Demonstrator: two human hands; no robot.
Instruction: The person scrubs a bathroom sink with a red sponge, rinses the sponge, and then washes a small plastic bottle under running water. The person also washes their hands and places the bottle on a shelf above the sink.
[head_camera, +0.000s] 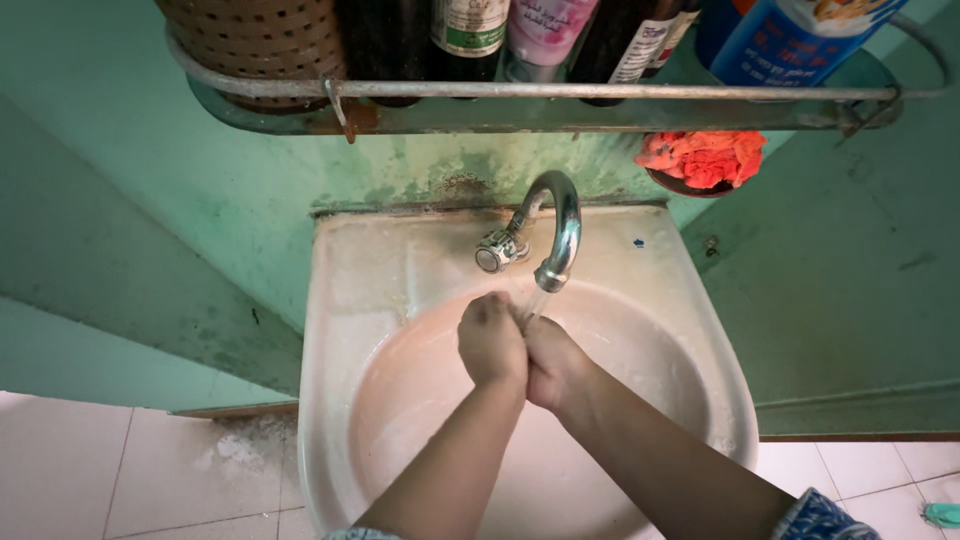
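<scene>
My left hand (490, 340) and my right hand (553, 362) are pressed together over the bowl of a white wall-mounted sink (340, 300). Both hands are curled into loose fists, knuckles up, and hold nothing. They sit right below the spout of a curved chrome tap (560, 235), and a thin stream of water (537, 300) runs down between them. The tap's knob (497, 250) points left, just above my left hand. My forearms reach in from the bottom edge.
A metal wall shelf (520, 95) above the sink carries several bottles, a brown woven basket (260, 40) and a blue container (790, 35). An orange-red scrubber (705, 158) sits in a small dish under it. Green walls surround; white floor tiles lie below.
</scene>
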